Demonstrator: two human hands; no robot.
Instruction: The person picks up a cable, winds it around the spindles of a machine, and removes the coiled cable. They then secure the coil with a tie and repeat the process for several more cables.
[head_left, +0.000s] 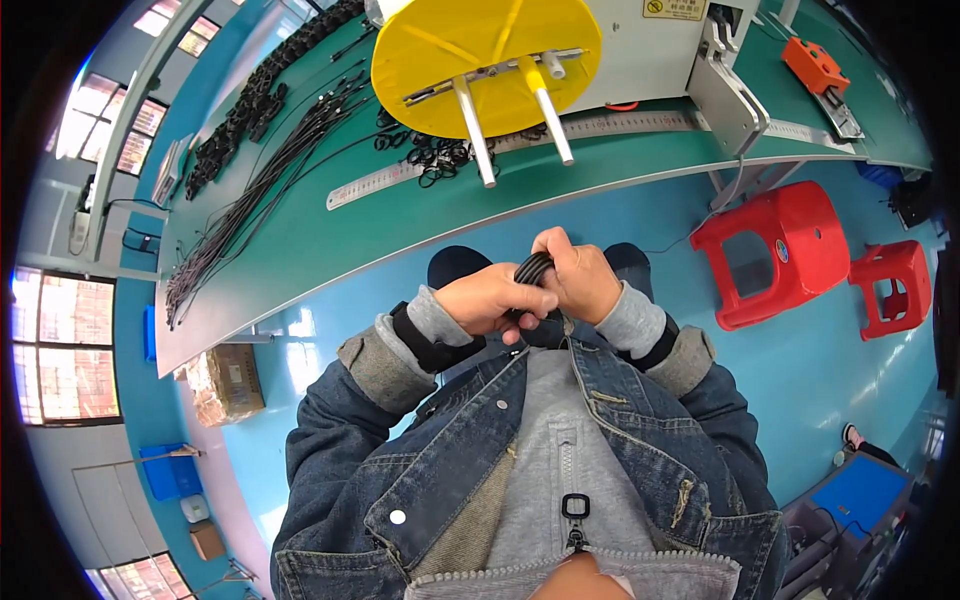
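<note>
Head view: both hands off table (330, 235) edge, over floor; left hand (490, 298) and right hand (578, 272) fingers clamped around black cable bundle (533, 270).

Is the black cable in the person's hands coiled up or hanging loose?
Coiled: the black cable shows as several parallel strands bunched together, gripped between the left hand and right hand, with no loose end hanging below them.
</note>
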